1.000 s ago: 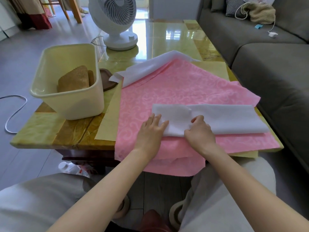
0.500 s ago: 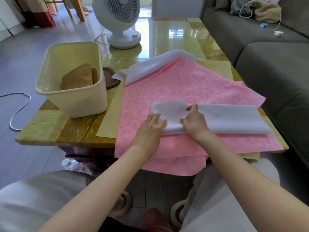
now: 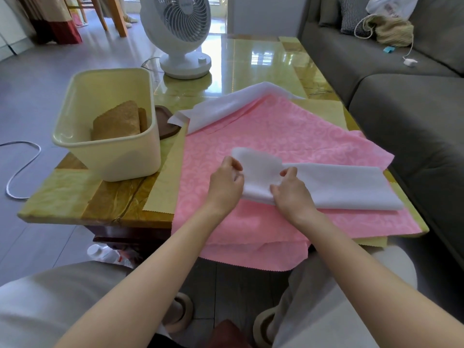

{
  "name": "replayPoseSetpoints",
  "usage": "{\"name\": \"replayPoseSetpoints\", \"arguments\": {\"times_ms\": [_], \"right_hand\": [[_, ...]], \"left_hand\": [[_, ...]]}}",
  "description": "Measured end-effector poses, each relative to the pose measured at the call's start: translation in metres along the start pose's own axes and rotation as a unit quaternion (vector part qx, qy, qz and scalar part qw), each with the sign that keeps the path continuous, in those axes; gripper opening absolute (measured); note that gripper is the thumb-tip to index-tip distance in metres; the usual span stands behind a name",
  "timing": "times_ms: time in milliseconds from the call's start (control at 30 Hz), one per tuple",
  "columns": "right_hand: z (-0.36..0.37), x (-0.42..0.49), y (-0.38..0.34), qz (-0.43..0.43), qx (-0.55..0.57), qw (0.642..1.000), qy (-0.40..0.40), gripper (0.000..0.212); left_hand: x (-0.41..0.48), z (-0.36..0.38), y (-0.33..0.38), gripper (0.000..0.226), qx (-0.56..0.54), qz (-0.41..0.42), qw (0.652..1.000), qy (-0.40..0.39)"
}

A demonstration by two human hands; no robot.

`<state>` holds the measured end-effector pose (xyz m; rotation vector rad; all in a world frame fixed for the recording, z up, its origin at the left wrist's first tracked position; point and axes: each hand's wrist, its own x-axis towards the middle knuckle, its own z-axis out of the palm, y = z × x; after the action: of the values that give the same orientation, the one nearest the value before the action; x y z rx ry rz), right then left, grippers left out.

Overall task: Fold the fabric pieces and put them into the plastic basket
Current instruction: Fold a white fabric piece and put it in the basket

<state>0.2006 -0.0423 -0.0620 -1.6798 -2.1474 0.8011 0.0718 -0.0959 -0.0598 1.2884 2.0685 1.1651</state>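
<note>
done: brown piece [image 3: 118, 121] is sitting in basket [image 3: 108, 159] | now: your left hand [image 3: 226, 183] and right hand [image 3: 288, 193] are each pinching the strip [image 3: 339, 187], which is lying on the pink sheet [image 3: 276, 131] | left: strip, pink sheet and others are waiting

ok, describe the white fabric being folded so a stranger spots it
On the glossy yellow-green coffee table lies a pink patterned fabric sheet. Across its near half runs the long folded white fabric strip. Unlike the other white fabric sheet at the far edge, its left end is pinched by the left hand and right hand.
</note>
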Motion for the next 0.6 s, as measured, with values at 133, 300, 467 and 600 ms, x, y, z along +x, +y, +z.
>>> {"name": "replayPoseSetpoints", "arguments": {"times_ms": [133,300,467,600], "right_hand": [[0.006,-0.002,-0.023,-0.038,0.053,0.997,0.028,0.029],[0.042,-0.008,-0.061,-0.100,0.076,0.992,-0.022,0.028],[0.070,-0.010,-0.077,-0.131,0.062,0.986,-0.085,0.030],[0.076,-0.009,-0.072,-0.178,-0.025,0.979,-0.095,0.041]], "left_hand": [[0.002,-0.026,-0.001,0.035,0.069,0.090,0.993,0.034],[-0.004,-0.066,-0.037,0.041,0.161,0.053,0.985,0.026],[-0.009,-0.081,-0.078,0.043,0.214,-0.015,0.977,0.011],[-0.012,-0.083,-0.094,0.045,0.284,-0.025,0.958,0.016]]}}
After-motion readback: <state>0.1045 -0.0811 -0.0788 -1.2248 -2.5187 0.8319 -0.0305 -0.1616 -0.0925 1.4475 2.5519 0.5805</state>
